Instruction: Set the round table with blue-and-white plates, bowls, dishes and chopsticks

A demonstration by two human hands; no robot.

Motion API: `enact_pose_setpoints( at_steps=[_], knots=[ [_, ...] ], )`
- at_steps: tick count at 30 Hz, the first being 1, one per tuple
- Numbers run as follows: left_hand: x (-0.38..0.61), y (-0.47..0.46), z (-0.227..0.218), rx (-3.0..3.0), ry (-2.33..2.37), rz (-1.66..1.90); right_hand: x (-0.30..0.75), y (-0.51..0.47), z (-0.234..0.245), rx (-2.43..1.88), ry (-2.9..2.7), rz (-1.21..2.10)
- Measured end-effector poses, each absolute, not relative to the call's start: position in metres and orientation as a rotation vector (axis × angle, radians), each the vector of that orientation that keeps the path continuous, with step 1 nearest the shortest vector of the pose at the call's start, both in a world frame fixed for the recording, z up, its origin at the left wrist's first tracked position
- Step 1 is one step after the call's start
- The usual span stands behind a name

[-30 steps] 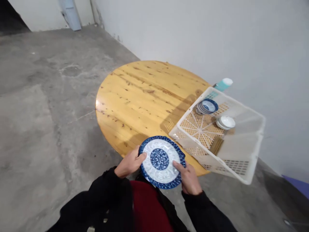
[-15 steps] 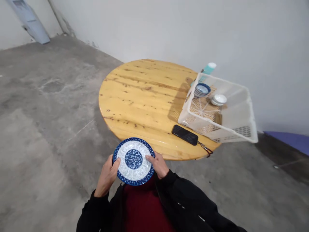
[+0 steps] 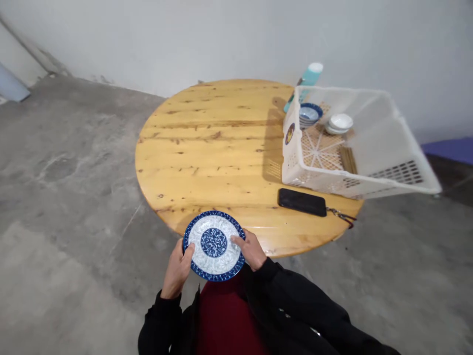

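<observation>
A round plate [image 3: 201, 261] with a blue patterned rim and a blue centre is held between both hands in front of my body. My left hand [image 3: 179, 266] grips its left edge, thumb on the upper face and fingers underneath. On the opposite edge my right hand [image 3: 250, 247] is closed the same way, its thumb lying on the pale band. The plate is at the near edge of a round wooden table [image 3: 207, 158]. Whether more plates are stacked beneath it I cannot tell.
On the table's right stands a white plastic crate [image 3: 295, 162] holding blue-rimmed bowls [image 3: 309, 114], small white bowls [image 3: 340, 123] and a brown bundle [image 3: 348, 160]. A turquoise bottle [image 3: 310, 76] is behind it. Before the crate lies a black phone [image 3: 302, 202] with a strap.
My view has turned, so the table and crate appear larger and the crate further right and higher. Both hands keep hold of the plate, which sits slightly further right in view.
</observation>
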State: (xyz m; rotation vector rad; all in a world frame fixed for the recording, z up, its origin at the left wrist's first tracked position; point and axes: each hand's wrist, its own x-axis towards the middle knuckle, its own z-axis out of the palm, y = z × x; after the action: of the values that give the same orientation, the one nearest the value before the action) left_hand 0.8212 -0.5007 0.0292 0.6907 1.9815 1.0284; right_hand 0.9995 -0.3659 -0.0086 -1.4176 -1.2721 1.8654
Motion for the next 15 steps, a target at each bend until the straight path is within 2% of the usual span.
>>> enact_pose_setpoints(
  at_steps=[15],
  knots=[
    [0.731, -0.374, 0.011, 0.801, 1.681, 0.948, 0.938, -0.305, -0.032, -1.639, -1.106, 1.554]
  ],
)
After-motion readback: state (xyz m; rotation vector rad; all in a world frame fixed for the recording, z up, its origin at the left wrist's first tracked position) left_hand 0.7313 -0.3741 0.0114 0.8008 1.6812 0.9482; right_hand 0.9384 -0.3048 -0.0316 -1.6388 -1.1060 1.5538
